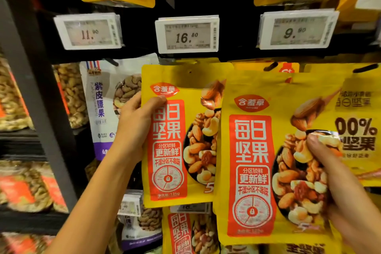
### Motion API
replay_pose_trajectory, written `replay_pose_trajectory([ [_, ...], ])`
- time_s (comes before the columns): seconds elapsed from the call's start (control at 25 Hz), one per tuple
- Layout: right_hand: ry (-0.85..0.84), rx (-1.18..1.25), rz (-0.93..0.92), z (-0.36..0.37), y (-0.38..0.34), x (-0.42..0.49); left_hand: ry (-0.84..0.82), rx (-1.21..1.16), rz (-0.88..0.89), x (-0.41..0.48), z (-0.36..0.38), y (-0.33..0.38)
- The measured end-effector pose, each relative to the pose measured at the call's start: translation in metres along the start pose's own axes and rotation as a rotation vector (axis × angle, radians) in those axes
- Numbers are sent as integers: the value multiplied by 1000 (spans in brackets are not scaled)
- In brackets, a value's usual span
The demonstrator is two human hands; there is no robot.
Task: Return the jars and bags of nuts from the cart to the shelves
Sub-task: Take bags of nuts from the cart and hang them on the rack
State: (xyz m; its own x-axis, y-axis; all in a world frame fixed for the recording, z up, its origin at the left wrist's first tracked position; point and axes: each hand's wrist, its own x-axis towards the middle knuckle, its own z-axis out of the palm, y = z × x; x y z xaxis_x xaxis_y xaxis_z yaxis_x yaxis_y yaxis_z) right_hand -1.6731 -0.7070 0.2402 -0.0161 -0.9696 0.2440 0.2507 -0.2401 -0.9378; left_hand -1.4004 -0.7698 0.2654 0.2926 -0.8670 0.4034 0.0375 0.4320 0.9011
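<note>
At the peg rack, the left hand (135, 118) grips the left bag (175, 171) by its edge, under the 16.80 tag (186, 34). The right hand (340, 192) pinches the right bag (253, 150), which overlaps the left one. Neither looks hung yet (cart unseen), so at least two remain.

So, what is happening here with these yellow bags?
A person stands at a rack of hanging nut bags and holds one yellow bag of mixed nuts in each hand. The left hand grips the first bag by its left edge, just under the 16.80 price tag. The right hand pinches the second bag, which overlaps the first one in front. Whether either bag hangs on a peg, I cannot tell.
</note>
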Motion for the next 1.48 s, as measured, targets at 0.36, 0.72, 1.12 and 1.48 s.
replay_pose_trajectory([
  [0.36, 19, -66, 138, -18, 33, 19, 87, -43, -63, 11, 19, -10],
  [0.72, 41, -86, 114, -6, 36, 26, 165, 358, 155, 23, 32, -35],
  [1.12, -135, -104, 78, 54, 49, 43, 146, 237, 390, -16, 14, -1],
  [1.48, -86, -143, 135, 78, 61, 65, 319, 431, 275, 22, 9, -11],
])
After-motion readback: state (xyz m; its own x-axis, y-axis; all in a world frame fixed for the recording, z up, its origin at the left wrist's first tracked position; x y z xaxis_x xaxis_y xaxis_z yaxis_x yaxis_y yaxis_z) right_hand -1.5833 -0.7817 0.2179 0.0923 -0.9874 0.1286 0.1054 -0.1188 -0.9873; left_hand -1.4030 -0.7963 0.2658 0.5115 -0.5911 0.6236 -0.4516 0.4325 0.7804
